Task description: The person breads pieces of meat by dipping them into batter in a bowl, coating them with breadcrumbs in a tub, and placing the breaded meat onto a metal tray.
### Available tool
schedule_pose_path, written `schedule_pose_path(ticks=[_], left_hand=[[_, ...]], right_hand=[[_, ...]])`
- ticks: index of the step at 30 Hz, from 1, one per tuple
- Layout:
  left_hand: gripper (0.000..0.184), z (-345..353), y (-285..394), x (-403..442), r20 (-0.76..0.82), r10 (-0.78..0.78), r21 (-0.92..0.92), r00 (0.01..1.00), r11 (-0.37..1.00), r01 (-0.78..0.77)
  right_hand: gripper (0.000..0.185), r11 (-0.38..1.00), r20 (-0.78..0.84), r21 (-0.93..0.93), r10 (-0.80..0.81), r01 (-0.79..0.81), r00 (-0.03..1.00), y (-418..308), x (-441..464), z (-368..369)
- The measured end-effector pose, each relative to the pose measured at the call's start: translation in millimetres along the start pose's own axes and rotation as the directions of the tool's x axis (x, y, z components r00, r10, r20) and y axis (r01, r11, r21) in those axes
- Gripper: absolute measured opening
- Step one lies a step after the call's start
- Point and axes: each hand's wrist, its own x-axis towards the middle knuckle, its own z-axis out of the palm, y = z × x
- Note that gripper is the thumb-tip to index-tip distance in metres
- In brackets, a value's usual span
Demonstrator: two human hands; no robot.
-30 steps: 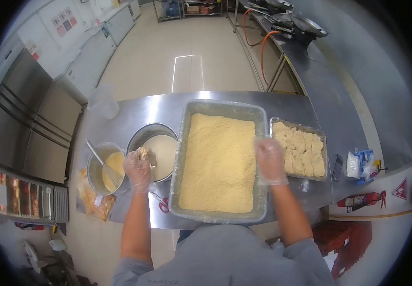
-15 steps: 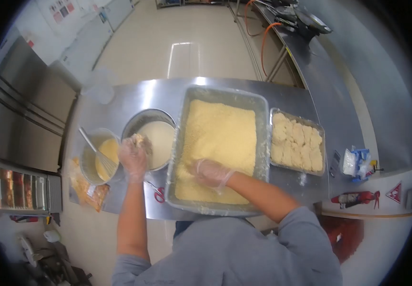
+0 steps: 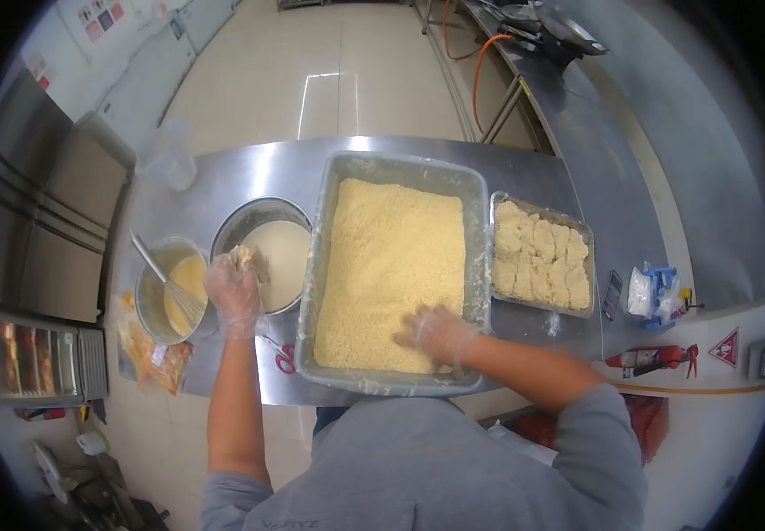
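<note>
My left hand (image 3: 234, 285), in a clear glove, is closed around a battered piece (image 3: 242, 257) at the near left rim of a round pot (image 3: 280, 261) of pale batter. In the yellow crumbs (image 3: 391, 257) of the large grey tub (image 3: 319, 292) rests my right hand (image 3: 440, 336), also gloved, near the tub's lower right. Its fingers are spread and touch the crumbs. A metal tray (image 3: 588, 265) right of the tub holds several rows of pale coated pieces (image 3: 542, 257).
At the left, a whisk (image 3: 170, 281) leans in a bowl of yellow liquid (image 3: 186, 292). Red-handled scissors (image 3: 285, 358) lie by the tub, and a plastic bag (image 3: 157, 354) is at the table's left edge. A phone (image 3: 612, 295) lies right of the tray.
My right hand has come from the tub's right rim into the crumbs, moved across them to the left, then back right. My left hand still holds its piece by the pot.
</note>
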Motion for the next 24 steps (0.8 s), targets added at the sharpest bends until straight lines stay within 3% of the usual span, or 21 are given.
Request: schedule_pose_path(ticks=[2, 5, 8, 9, 11, 14, 17, 18, 21, 24], left_hand=[[0.012, 1, -6, -2, 0.011, -0.021, 0.034, 1.000, 0.999, 0.021], [0.013, 1, -1, 0, 0.009, -0.026, 0.034, 1.000, 0.999, 0.025], [0.012, -1, 1, 1, 0.012, -0.010, 0.016, 1.000, 1.000, 0.010], [0.012, -2, 3, 0, -0.003, 0.002, 0.007, 1.000, 1.000, -0.002], [0.012, -1, 5, 2, -0.035, 0.026, -0.014, 0.999, 1.000, -0.027], [0.012, -2, 6, 2, -0.015, 0.020, 0.084, 1.000, 0.996, -0.019], [0.014, -4, 7, 1, -0.009, 0.002, 0.011, 1.000, 1.000, -0.002], [0.011, -4, 4, 1, -0.003, 0.016, 0.066, 1.000, 0.998, -0.016], [0.010, -2, -1, 1, 0.004, 0.041, 0.146, 0.999, 0.988, -0.041], [0.013, 1, -1, -1, 0.001, 0.010, 0.085, 1.000, 0.996, -0.010]], right_hand=[[0.019, 0.996, 0.079, 0.075, 0.042, -0.048, 0.996, 5, 29, 7], [0.018, 0.997, 0.013, 0.007, 0.071, -0.071, 0.997, 22, 70, 7], [0.018, 0.966, -0.234, 0.116, 0.253, -0.231, 0.939, 63, 111, 29], [0.019, 0.896, -0.240, 0.344, 0.374, -0.282, 0.896, 73, 118, 23], [0.022, 0.607, -0.161, 0.733, 0.594, -0.307, 0.789, 95, 128, 9], [0.030, 0.687, -0.351, 0.675, 0.621, -0.270, 0.701, 116, 111, -10], [0.030, 0.748, -0.447, 0.591, 0.616, -0.303, 0.649, 135, 92, -11], [0.029, 0.684, -0.432, 0.646, 0.693, -0.337, 0.577, 136, 94, -8], [0.045, 0.511, -0.222, 0.740, 0.800, -0.439, 0.557, 130, 91, -6], [0.067, 0.646, -0.210, 0.473, 0.744, -0.600, 0.635, 104, 121, 34]])
